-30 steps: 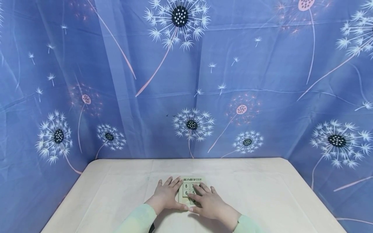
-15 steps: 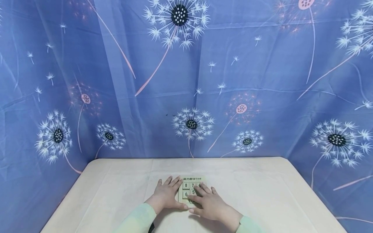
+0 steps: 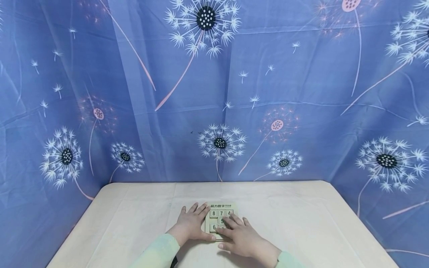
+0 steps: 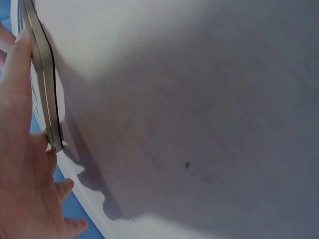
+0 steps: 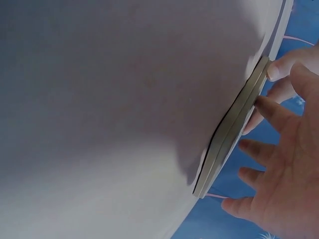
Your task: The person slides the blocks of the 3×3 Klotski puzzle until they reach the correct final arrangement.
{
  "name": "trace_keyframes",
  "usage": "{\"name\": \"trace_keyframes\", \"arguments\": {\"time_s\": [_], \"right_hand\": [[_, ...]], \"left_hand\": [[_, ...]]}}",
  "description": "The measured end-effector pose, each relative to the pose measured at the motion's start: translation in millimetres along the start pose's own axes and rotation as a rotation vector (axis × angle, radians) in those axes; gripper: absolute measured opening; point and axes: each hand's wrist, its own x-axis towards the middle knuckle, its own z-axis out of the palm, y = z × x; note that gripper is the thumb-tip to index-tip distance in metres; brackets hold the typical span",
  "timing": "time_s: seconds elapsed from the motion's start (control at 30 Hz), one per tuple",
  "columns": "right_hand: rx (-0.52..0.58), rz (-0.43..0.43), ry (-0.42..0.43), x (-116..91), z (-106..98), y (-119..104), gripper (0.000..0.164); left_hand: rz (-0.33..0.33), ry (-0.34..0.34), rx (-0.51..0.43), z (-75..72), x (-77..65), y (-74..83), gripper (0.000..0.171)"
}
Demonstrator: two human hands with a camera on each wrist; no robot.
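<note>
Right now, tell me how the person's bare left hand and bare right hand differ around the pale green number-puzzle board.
The left hand lies along the board's left side; the right hand reaches over its right part. The left hand leaves the square number tiles visible; the right hand partly hides some. Both have spread fingers and light green sleeves.

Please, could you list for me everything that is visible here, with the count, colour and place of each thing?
Table: one, off-white, lower part of head view
Backdrop: blue with dandelion print, behind and beside the table
Puzzle board: one, pale green, on the table
Number tiles: five readable (8, 7, 4, 5, 6), pale green, on the board; right part covered
Speck: one, dark, on the table
Sleeves: two, pale green, on the forearms
Left grip: one, bare, at the board's left edge
Right grip: one, bare, over the tiles
</note>
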Motion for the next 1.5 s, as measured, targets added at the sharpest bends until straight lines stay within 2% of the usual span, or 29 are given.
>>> {"name": "trace_keyframes", "arguments": {"time_s": [0.83,1.13,1.27,1.5], "right_hand": [[0.000,-0.023,0.005,-4.1,-0.5,-0.7,0.051],[0.004,-0.074,0.044,1.6,-1.9,5.1,0.053],[0.002,-0.058,0.081,7.6,-2.1,7.8,0.056],[0.031,0.017,0.108,20.0,-2.4,6.7,0.055]], "left_hand": [[-0.002,0.002,-0.002,1.7,0.8,-0.7,0.109],[-0.001,0.003,-0.001,2.6,0.5,-1.8,0.110],[0.001,0.001,0.003,2.3,0.3,-1.9,0.110],[-0.002,-0.012,0.004,1.5,0.9,-2.6,0.109]]}}
